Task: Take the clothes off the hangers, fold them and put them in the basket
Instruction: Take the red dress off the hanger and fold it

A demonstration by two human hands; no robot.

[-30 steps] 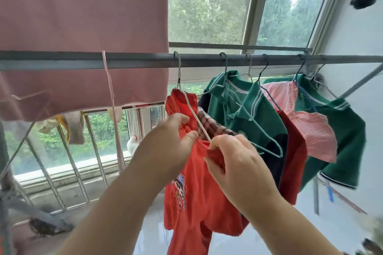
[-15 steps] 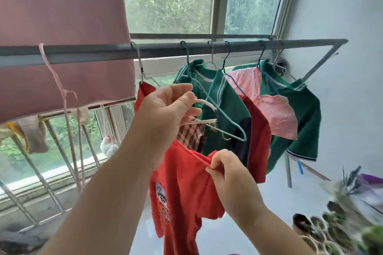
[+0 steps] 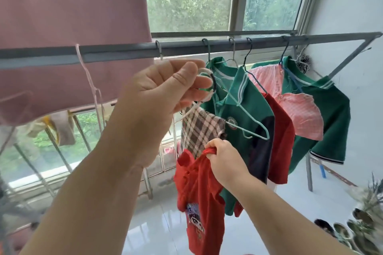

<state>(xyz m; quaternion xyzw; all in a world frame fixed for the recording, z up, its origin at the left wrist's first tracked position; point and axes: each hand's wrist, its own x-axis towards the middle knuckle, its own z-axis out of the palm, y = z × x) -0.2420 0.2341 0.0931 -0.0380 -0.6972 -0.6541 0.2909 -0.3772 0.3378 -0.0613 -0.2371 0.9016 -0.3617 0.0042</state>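
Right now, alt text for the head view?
The right hand grips a red T-shirt at the neck, below a white hanger that the left hand holds under a grey rail. A plaid garment hangs between them; more shirts hang to the right.

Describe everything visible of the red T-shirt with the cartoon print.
The red T-shirt with the cartoon print looks like thin, soft cotton, plain red apart from a colourful cartoon figure low on its front. It hangs limp and creased, bunched at the top where the right hand grips its upper edge. It appears free of any hanger, hanging below the brown plaid garment and in front of the green polo shirt. The left hand, holding a pale wire hanger above, does not touch it.
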